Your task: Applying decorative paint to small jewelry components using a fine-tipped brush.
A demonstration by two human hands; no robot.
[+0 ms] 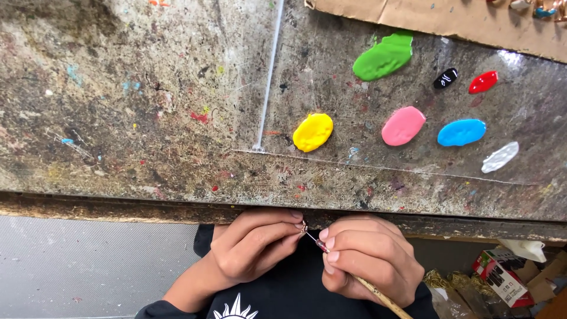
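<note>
- A person's left hand pinches a tiny metallic piece between thumb and curled fingertips, closed tight around it, just below the near edge of a worn worktable.
- The right hand is closed in a pen grip on a thin wooden-handled paintbrush; the handle runs down and away from the hand toward the lower right, while the fine tip points up and left, meeting the tiny piece.
- The piece sits between the two hands, at the left hand's fingertips and just up-left of the right hand's fingers; its shape is too small to make out.
- Both hands hover close to the body, over a dark garment with a white sunburst print.
- Above the hands, the tabletop is grey-brown, scratched and flecked with dried paint in many colours.
- Blobs of fresh paint lie well beyond the right hand on the table: yellow nearest, then pink, blue and a clear-white smear; farther off sit green, black and red.
- A sheet of brown cardboard lies along the table's far edge, beyond the paint.
- To the left of the left hand, below the table, a grey textured floor shows.
- To the right of the right hand, a red-and-white carton, gold-coloured crinkled material and a white object crowd the lower corner.
</note>
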